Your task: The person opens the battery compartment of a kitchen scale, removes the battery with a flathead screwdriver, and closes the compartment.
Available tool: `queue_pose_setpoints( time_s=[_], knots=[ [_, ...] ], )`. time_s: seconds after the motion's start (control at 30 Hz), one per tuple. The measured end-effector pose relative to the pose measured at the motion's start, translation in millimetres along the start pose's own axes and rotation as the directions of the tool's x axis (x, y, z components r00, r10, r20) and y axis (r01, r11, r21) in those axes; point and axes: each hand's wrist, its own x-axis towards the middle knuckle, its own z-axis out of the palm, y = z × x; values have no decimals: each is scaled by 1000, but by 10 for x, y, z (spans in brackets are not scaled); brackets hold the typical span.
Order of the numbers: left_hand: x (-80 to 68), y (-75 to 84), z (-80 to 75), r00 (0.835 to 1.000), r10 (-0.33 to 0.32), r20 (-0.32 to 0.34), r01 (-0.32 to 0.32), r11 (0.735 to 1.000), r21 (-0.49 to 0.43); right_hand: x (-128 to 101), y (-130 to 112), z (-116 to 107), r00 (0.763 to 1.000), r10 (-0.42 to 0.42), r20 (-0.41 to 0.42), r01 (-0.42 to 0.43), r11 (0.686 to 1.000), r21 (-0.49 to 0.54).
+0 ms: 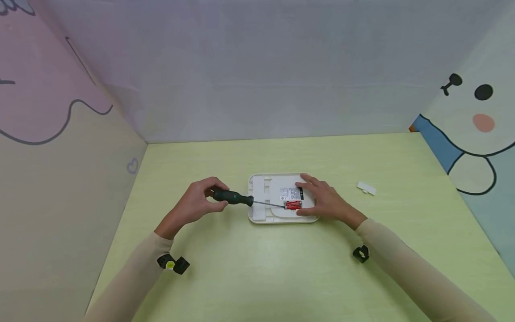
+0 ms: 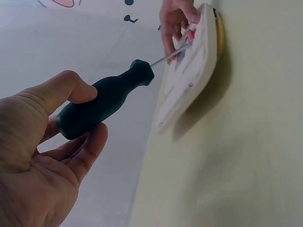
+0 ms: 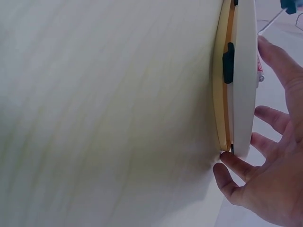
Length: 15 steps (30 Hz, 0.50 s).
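Observation:
My left hand (image 1: 197, 202) holds a screwdriver (image 1: 232, 197) by its dark green handle, thumb and fingers around the handle's rear end. Its thin metal shaft reaches right to the red batteries (image 1: 293, 205) in a flat white device (image 1: 259, 199) with rounded corners. That device lies with its label and battery slot facing up. Over its right end rests my right hand (image 1: 327, 199), fingers spread. In the right wrist view, the thumb (image 3: 279, 59) lies beside the batteries, while other fingers touch the device's end and the yellow layer (image 3: 220, 90) underneath.
A small white cover piece (image 1: 366, 188) lies on the pale yellow-green table (image 1: 257, 273), right of my right hand. Walls stand behind and along both sides, the side ones with cartoon drawings. Dark bands (image 1: 173, 264) sit on both wrists.

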Motion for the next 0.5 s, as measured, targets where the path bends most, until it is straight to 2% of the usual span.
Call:
queue_pose_setpoints(
  time_s=[0.23,0.33,0.5],
  knots=[
    [-171,-398,182,996,-87,-16,85,992,-90,-3,7,13,1000,-1,-8,1,1000,0],
    [-225,-531,266,996,-91,-23,87,987,-136,-1,14,23,1000,-5,-11,5,1000,2],
    [-275,-592,340,997,-64,-48,54,978,-200,-6,12,25,1000,-1,-12,1,1000,1]
  ],
)
